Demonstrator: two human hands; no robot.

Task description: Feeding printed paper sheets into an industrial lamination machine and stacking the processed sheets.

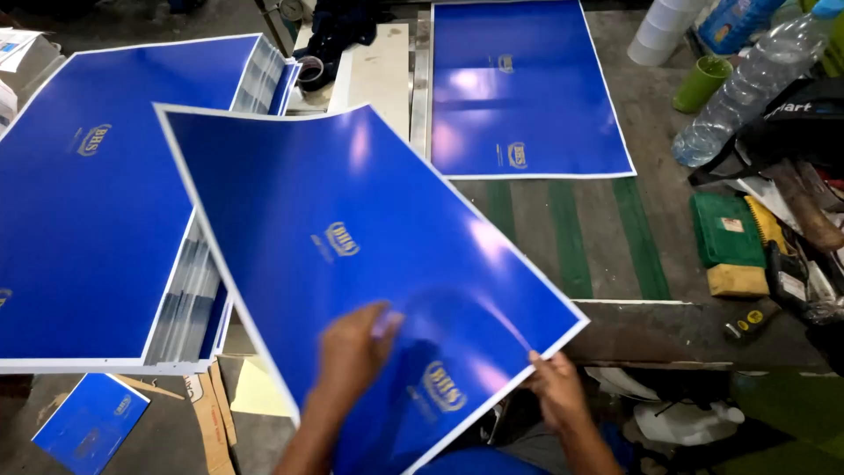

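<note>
A large glossy blue sheet [352, 229] with a white border and small gold emblems is held up, tilted, in front of me. My left hand [352, 347] lies flat on its lower part, fingers spread over the blue face. My right hand [556, 387] grips the sheet's lower right edge near the corner. To the left lies a thick stack of the same blue sheets [97, 193]. Another single blue sheet [519, 88] lies flat on the grey work surface at the back.
A clear plastic bottle [747, 84], a green cup [702, 84], white rolls [661, 31], green and yellow blocks [730, 242] and dark tools crowd the right side. A small blue booklet [88, 422] and cardboard scraps lie at lower left.
</note>
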